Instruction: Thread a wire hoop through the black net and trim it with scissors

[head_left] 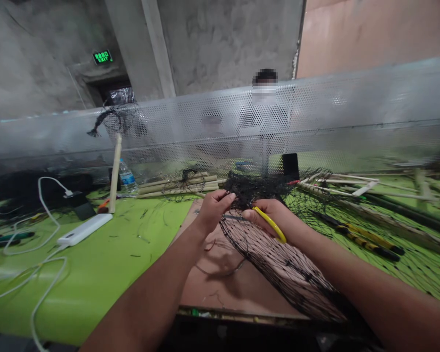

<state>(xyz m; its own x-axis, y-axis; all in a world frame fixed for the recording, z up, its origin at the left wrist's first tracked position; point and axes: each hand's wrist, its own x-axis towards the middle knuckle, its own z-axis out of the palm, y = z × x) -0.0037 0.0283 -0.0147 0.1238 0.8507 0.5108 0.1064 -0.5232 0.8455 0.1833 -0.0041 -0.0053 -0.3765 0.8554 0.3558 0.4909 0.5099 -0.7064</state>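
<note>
My left hand (215, 209) is closed in a pinch at the near edge of a bunched black net (256, 188). Close by on its right, my right hand (273, 215) is curled with a yellow loop handle (271, 225), apparently of small scissors, around it; the blades are hard to make out against the dark mesh. From the bunch, the net's knotted mesh (278, 259) spreads toward me, under my right forearm and over a brown board (209, 288). A thin curved wire or cord (223, 271) lies on the board below my hands.
Yellow-and-black pliers (370, 239) and several poles (396, 210) lie at right. Pale sticks (176, 188) rest behind my left hand. At left are a white power strip (84, 230), cables, an upright stick (115, 176) and a water bottle (127, 178). A perforated screen (190, 127) stands behind; two people are beyond it.
</note>
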